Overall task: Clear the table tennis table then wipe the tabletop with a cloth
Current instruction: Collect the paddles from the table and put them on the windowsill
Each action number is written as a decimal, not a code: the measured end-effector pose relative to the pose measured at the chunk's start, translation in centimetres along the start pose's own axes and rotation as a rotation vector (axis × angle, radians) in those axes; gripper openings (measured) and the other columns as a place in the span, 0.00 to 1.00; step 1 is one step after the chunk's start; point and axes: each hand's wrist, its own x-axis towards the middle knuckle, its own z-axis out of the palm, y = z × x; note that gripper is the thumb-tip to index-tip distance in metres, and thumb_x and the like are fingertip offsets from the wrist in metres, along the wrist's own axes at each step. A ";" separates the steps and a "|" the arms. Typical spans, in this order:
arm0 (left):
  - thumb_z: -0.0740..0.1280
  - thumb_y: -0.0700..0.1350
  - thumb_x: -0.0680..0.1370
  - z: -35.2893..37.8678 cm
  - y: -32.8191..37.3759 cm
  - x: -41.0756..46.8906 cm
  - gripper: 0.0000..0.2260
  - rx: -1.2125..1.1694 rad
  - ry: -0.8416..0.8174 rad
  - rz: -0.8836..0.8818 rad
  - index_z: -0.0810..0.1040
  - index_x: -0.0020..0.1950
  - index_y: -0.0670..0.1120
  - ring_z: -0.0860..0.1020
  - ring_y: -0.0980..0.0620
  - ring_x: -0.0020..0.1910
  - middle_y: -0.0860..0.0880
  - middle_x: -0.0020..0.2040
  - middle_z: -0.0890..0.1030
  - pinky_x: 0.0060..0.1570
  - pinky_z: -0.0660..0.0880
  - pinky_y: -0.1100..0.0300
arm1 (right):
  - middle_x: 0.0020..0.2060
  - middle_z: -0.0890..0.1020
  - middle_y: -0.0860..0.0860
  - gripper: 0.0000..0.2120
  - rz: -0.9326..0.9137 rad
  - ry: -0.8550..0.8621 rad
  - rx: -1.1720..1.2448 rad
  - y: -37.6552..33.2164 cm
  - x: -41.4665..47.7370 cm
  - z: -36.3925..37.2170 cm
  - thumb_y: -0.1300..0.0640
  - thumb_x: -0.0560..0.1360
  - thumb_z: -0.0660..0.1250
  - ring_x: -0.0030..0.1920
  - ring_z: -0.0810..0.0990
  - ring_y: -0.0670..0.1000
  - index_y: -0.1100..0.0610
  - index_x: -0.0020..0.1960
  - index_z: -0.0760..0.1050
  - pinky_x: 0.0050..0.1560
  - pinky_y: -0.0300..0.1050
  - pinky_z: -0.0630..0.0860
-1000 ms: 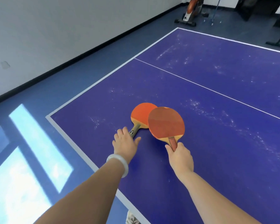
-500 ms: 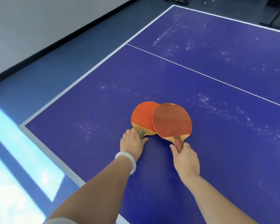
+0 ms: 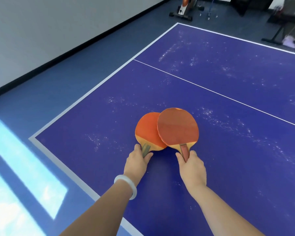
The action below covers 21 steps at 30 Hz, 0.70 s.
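Observation:
Two table tennis paddles sit near the left corner of the purple tabletop, which is streaked with white dust. My left hand grips the greenish handle of the orange paddle. My right hand grips the red handle of the darker red paddle. The darker blade overlaps the right edge of the orange one. Whether the blades still touch the table I cannot tell. No cloth is in view.
The table's white-edged corner lies to my left, with blue floor and sunlit patches beyond. A white centre line crosses the top. An exercise machine and dark stands are past the far edge.
My left hand has closed around the orange paddle's handle. Both paddles shifted slightly and the darker one overlaps the orange one more. The camera has tilted back up.

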 end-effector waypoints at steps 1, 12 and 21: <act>0.68 0.53 0.78 -0.3 0.0 -0.7 0.16 -0.033 0.008 0.001 0.62 0.44 0.50 0.68 0.54 0.30 0.53 0.37 0.71 0.29 0.66 0.61 | 0.35 0.75 0.48 0.17 -0.021 0.000 0.005 -0.2 -0.4 -0.4 0.41 0.80 0.62 0.34 0.77 0.50 0.55 0.47 0.68 0.30 0.43 0.70; 0.73 0.49 0.74 -2.4 -0.6 -13.9 0.18 -0.168 0.163 -0.170 0.61 0.41 0.51 0.66 0.52 0.31 0.51 0.36 0.70 0.31 0.66 0.59 | 0.39 0.77 0.51 0.16 -0.309 -0.120 0.006 -0.3 -7.0 -4.5 0.42 0.80 0.63 0.39 0.80 0.53 0.57 0.50 0.70 0.38 0.50 0.79; 0.72 0.44 0.73 -2.9 -5.2 -28.7 0.17 -0.305 0.476 -0.475 0.62 0.41 0.48 0.69 0.51 0.31 0.49 0.39 0.72 0.29 0.65 0.58 | 0.40 0.78 0.52 0.18 -0.595 -0.364 -0.021 0.6 -17.9 -3.7 0.42 0.80 0.62 0.40 0.79 0.55 0.58 0.49 0.68 0.37 0.50 0.76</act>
